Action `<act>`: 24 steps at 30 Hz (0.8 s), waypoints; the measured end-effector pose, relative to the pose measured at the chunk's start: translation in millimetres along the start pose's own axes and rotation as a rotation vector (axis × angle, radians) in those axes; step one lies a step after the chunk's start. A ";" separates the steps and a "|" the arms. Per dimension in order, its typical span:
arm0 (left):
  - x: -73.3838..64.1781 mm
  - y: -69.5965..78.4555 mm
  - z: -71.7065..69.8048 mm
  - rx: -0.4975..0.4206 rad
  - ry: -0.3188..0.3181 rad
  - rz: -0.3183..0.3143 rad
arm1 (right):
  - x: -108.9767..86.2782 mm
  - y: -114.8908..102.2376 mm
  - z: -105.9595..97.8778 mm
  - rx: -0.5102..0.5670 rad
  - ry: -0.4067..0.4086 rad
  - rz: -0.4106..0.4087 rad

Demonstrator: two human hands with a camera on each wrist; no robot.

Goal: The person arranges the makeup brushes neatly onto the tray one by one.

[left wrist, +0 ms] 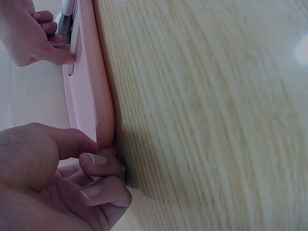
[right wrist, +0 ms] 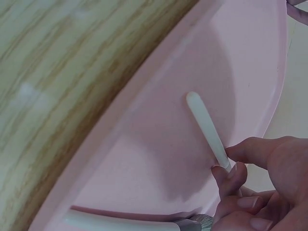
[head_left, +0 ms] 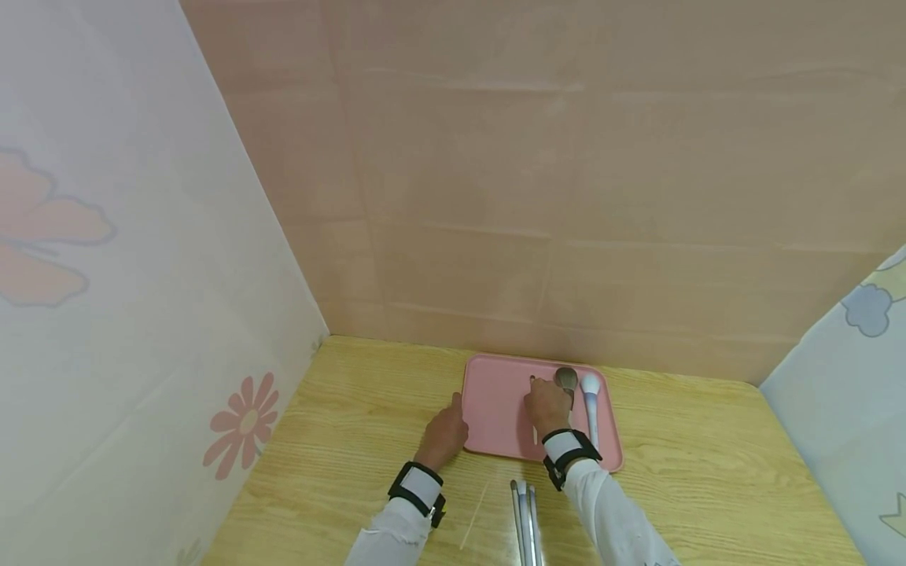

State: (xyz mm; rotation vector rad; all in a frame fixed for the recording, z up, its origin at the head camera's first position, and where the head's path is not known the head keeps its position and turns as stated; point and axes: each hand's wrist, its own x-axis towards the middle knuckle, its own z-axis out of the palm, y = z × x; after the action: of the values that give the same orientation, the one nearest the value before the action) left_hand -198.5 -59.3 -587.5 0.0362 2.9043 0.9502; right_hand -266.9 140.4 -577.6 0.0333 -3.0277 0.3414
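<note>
A pink tray (head_left: 491, 401) lies on the wooden table, and my left hand (head_left: 443, 433) holds it at the left rim. In the left wrist view the thumb is on the edge, with curled fingers beneath it. Over the tray, my right hand (head_left: 548, 405) pinches a slim makeup brush by its white handle (right wrist: 207, 127), between thumb and index finger. Its handle end points toward the tray's near side. Just right of that hand lie a large makeup brush with dark bristles (head_left: 566, 378) and another with pale bristles (head_left: 591, 385), both inside the tray.
Several slim makeup brushes (head_left: 524, 519) lie side by side on the table (head_left: 340, 440) in front of the tray. A brown-pink backdrop (head_left: 453, 196) rises behind the table, and patterned white panels (head_left: 177, 236) flank it.
</note>
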 end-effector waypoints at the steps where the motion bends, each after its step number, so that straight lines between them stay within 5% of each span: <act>1: 0.1 0.1 0.1 -0.001 -0.001 -0.003 | -0.1 0.2 -0.1 -0.002 -0.003 -0.003; 24: 3.2 1.5 3.3 -0.015 -0.030 -0.014 | -3.8 6.4 3.5 -0.041 0.042 -0.049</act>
State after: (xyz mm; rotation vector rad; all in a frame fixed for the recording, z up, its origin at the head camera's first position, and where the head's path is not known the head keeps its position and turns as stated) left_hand -201.5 -55.9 -589.5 0.0293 2.8663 0.9609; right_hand -263.6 145.9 -582.8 0.0963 -2.9853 0.2729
